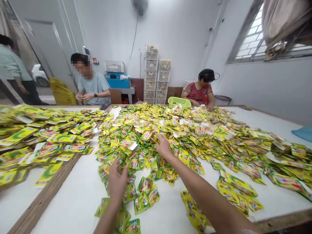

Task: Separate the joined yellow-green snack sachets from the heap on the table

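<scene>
While splayed, hands [117, 183] [164, 148] seemingly touch sachets [142, 195].

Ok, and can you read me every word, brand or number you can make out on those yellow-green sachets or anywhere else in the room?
Nothing can be read for certain.
Yellow-green sachets: print too small and blurred to read.
Small red-and-white sign on the wall: too small to read.

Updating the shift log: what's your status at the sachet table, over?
Left hand open, fingers spread above loose sachets. Right hand down on the yellow-green sachet heap, grip unclear. Stray sachets on the white tabletop between the forearms.
</scene>
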A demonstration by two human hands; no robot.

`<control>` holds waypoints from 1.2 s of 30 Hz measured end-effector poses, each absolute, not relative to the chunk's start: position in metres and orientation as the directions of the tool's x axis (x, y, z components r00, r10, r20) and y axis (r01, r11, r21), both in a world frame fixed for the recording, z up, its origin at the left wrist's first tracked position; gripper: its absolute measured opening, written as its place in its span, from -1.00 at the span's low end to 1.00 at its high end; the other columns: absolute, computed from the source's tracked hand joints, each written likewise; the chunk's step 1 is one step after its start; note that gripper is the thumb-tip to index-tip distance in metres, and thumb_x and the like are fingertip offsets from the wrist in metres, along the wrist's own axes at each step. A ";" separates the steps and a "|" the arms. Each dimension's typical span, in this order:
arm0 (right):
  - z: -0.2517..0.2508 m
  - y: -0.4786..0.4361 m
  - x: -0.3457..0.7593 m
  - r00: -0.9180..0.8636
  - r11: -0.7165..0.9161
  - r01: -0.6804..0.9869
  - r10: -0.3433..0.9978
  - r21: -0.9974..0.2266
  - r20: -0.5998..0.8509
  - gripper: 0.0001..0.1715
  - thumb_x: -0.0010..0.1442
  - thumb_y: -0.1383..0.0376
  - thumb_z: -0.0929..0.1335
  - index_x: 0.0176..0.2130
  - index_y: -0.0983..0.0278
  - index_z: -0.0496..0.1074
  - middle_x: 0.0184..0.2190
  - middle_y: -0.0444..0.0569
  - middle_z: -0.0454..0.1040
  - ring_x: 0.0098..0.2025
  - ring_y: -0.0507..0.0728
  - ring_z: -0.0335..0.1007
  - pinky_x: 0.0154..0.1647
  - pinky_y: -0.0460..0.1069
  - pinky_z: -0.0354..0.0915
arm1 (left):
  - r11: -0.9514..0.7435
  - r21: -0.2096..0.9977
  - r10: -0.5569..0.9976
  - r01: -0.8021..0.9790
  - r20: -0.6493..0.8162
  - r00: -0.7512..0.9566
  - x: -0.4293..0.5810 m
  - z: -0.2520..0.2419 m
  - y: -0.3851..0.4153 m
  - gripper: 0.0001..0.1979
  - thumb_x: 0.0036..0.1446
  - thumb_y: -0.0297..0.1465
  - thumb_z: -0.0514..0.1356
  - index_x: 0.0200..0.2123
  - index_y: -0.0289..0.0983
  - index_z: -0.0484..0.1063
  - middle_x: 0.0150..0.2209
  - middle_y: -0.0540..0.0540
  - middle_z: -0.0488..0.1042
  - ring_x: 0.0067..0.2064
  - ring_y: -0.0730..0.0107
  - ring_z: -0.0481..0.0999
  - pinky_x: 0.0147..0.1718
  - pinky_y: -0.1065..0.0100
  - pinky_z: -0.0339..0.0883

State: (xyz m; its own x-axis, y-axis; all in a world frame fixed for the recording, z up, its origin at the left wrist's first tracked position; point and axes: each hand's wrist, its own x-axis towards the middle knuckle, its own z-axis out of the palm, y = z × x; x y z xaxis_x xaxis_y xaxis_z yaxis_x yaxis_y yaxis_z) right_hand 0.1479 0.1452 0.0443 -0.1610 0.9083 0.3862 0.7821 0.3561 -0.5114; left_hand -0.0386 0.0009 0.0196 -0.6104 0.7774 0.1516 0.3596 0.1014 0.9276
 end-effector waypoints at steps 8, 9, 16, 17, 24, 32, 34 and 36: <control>0.034 0.184 0.121 -0.434 0.502 0.836 0.852 -0.221 0.294 -0.39 0.03 0.46 0.27 0.09 0.14 0.28 0.17 0.04 0.18 0.20 0.28 -0.03 0.09 0.22 0.03 | 0.035 0.968 0.881 0.250 0.089 -0.465 -0.015 -0.008 0.014 -0.68 -0.11 -0.12 0.23 -0.26 -0.09 0.49 -0.22 -0.02 0.55 -0.11 0.06 0.49 -0.07 0.13 0.34; 0.032 0.181 0.120 -0.434 0.516 0.827 0.839 -0.224 0.328 -0.45 0.07 0.47 0.24 0.06 0.15 0.31 0.14 0.03 0.23 0.18 0.26 0.01 0.09 0.21 0.03 | 0.076 0.985 0.890 0.157 0.004 -0.455 -0.017 -0.006 0.014 -0.67 -0.12 -0.09 0.24 -0.28 -0.12 0.49 -0.25 -0.05 0.56 -0.15 0.07 0.51 -0.11 0.15 0.36; 0.018 0.064 0.129 -0.644 0.842 0.486 0.527 -0.235 0.556 -0.46 0.11 0.49 0.19 0.07 0.20 0.29 0.06 0.05 0.31 0.09 0.16 0.17 0.08 0.12 0.15 | 0.207 0.793 0.924 -0.572 -0.350 -0.151 -0.022 0.017 0.014 -0.65 -0.17 -0.12 0.30 -0.38 -0.26 0.45 -0.41 -0.13 0.56 -0.38 0.24 0.54 -0.37 0.28 0.43; 0.017 0.047 0.133 -0.682 0.862 0.444 0.502 -0.244 0.531 -0.43 0.12 0.49 0.18 0.10 0.20 0.25 0.06 0.05 0.31 0.09 0.15 0.17 0.08 0.11 0.16 | 0.199 0.790 0.934 -0.579 -0.332 -0.131 -0.022 0.018 0.013 -0.66 -0.20 -0.18 0.34 -0.38 -0.28 0.45 -0.42 -0.11 0.56 -0.40 0.26 0.54 -0.41 0.31 0.42; -0.005 0.023 0.202 -0.350 0.462 0.796 0.879 -0.392 0.325 -0.48 0.04 0.36 0.34 0.04 0.28 0.33 0.02 0.14 0.36 0.06 0.30 0.18 0.04 0.24 0.12 | 0.215 0.882 0.962 -0.419 -0.265 -0.064 -0.018 0.010 0.003 -0.58 -0.20 -0.33 0.35 -0.20 -0.33 0.44 -0.34 -0.10 0.58 -0.42 0.35 0.53 -0.40 0.38 0.38; 0.012 0.016 0.236 0.061 0.193 0.529 0.963 -0.826 0.263 -0.69 0.09 0.10 0.30 -0.45 0.29 0.42 -0.55 -0.09 0.40 -0.47 0.08 0.29 -0.41 -0.03 0.26 | 0.261 0.934 0.965 -0.246 -0.252 0.065 -0.021 0.006 -0.009 -0.55 -0.19 -0.24 0.34 -0.19 -0.32 0.43 -0.38 -0.09 0.57 -0.48 0.38 0.49 -0.49 0.42 0.29; 0.012 0.009 0.234 0.099 0.055 0.360 0.990 -0.931 0.096 -0.62 0.00 0.01 0.34 -0.48 0.29 0.39 -0.62 -0.15 0.30 -0.57 0.04 0.23 -0.53 -0.06 0.24 | 0.267 0.936 0.963 -0.230 -0.249 0.105 -0.022 0.007 -0.012 -0.56 -0.20 -0.23 0.35 -0.22 -0.31 0.45 -0.38 -0.08 0.57 -0.46 0.36 0.50 -0.46 0.40 0.31; 0.005 0.003 0.232 0.079 -0.082 0.246 0.995 -0.966 -0.065 -0.57 -0.10 -0.04 0.37 -0.50 0.29 0.36 -0.65 -0.18 0.26 -0.61 0.03 0.20 -0.59 -0.06 0.22 | 0.286 0.937 0.955 -0.203 -0.261 0.143 -0.022 0.007 -0.015 -0.57 -0.21 -0.23 0.35 -0.22 -0.29 0.46 -0.40 -0.07 0.58 -0.45 0.34 0.51 -0.43 0.38 0.32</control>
State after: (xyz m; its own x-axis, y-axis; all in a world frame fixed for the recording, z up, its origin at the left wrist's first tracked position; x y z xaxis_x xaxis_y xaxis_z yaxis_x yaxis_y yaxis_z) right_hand 0.2322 0.0029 0.0054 0.0787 0.9948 -0.0649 0.2457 -0.0825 -0.9658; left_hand -0.0223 -0.0151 0.0066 0.1428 0.9548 -0.2608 -0.2026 0.2861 0.9365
